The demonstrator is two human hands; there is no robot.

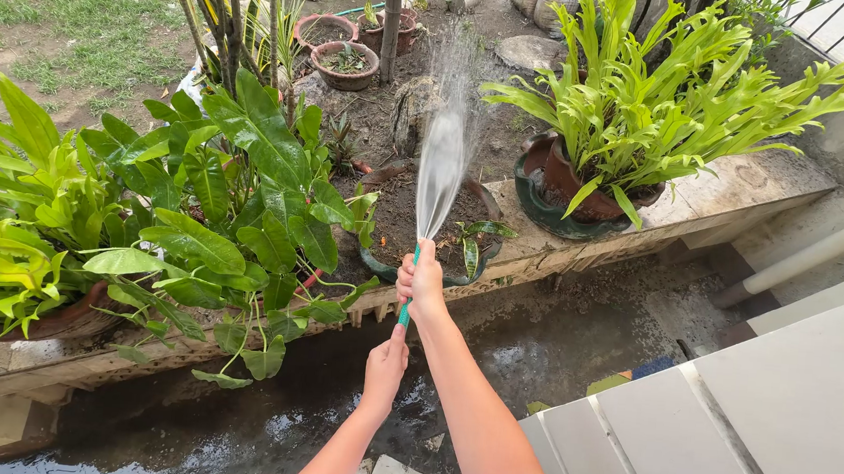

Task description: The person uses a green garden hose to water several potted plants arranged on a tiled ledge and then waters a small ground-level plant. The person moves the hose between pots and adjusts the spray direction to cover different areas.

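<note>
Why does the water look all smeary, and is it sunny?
Head view: the water spray is streaked by motion blur, while the right hand, left hand and green hose look sharp; the light is soft, with no hard shadows; the wet ground shows pale glare.

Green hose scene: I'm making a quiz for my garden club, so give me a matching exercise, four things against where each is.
Things:
1. right hand
2. left hand
3. fern in the dark pot
4. two empty clay pots

Places:
A. far back on the soil, near a thin trunk
B. lower on the green hose, nearer the person
C. right end of the concrete ledge
D. at the hose's tip, where the water spray fans out

Pairs: 1-D, 2-B, 3-C, 4-A
</note>
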